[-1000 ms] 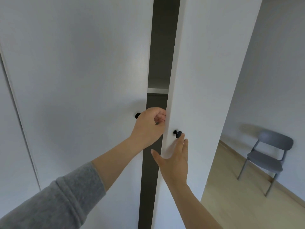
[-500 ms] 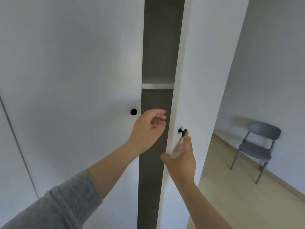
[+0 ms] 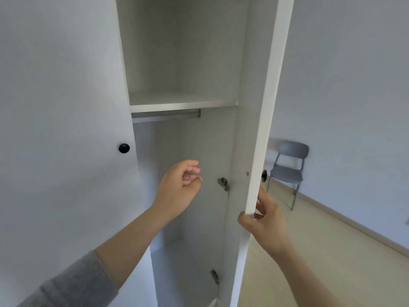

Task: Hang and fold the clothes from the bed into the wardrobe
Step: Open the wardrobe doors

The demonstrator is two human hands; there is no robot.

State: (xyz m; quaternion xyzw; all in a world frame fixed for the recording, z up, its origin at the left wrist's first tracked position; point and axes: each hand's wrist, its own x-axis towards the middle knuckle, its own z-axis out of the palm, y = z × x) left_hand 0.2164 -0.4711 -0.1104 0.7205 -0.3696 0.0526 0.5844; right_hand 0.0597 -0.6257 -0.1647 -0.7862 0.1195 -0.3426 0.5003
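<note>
The right door [image 3: 262, 103] now stands far wider than half a second ago, and the wardrobe [image 3: 181, 52] opens up straight ahead: a white shelf [image 3: 181, 105], a rail [image 3: 166, 115] just beneath. The right hand [image 3: 263, 220] grips that door's near edge, thumb inside, fingers round the outer face. The left hand [image 3: 179, 187] hangs in the opening, fingers loosely curled, holding nothing. The left door [image 3: 66, 129] is shut. Far right, a grey chair [image 3: 287, 171] by the wall.

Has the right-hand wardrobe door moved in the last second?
Yes: the right door swung outward, away from the closed left door, pulled by the right hand.
</note>
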